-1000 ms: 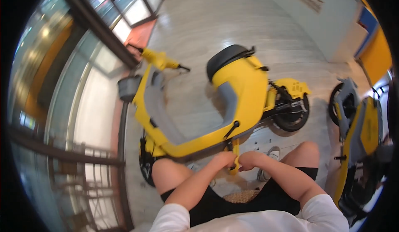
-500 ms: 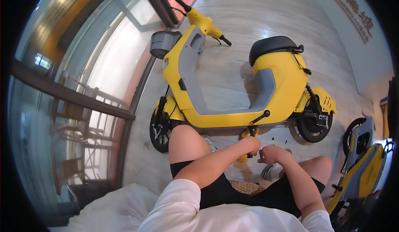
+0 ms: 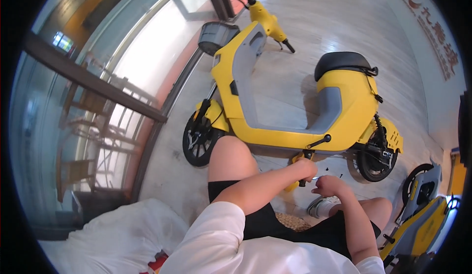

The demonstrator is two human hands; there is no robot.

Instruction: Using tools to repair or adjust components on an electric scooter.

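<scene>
A yellow scooter (image 3: 295,137) with grey panels and a black seat stands on its wheels, side-on before me. My left hand (image 3: 306,169) is closed around a yellow-and-black part (image 3: 293,184) close below the scooter's lower edge; its exact kind is unclear. My right hand (image 3: 330,185), just to the right, has its fingers curled in a pinch. A thin shiny metal rod (image 3: 317,177) shows between the two hands, its end at the right fingers. A black crank-like arm (image 3: 320,141) sits on the scooter's side above my hands.
Small dark screws (image 3: 341,175) lie on the pale floor right of my hands. Other yellow-and-grey vehicle parts (image 3: 418,220) stand at the right. A glass wall with a dark frame (image 3: 93,80) runs along the left, and a white bag-like heap (image 3: 123,230) lies at lower left.
My view has shifted, so the scooter appears further right. My hands stay by the yellow-and-black part; the thin rod between them shows more plainly.
</scene>
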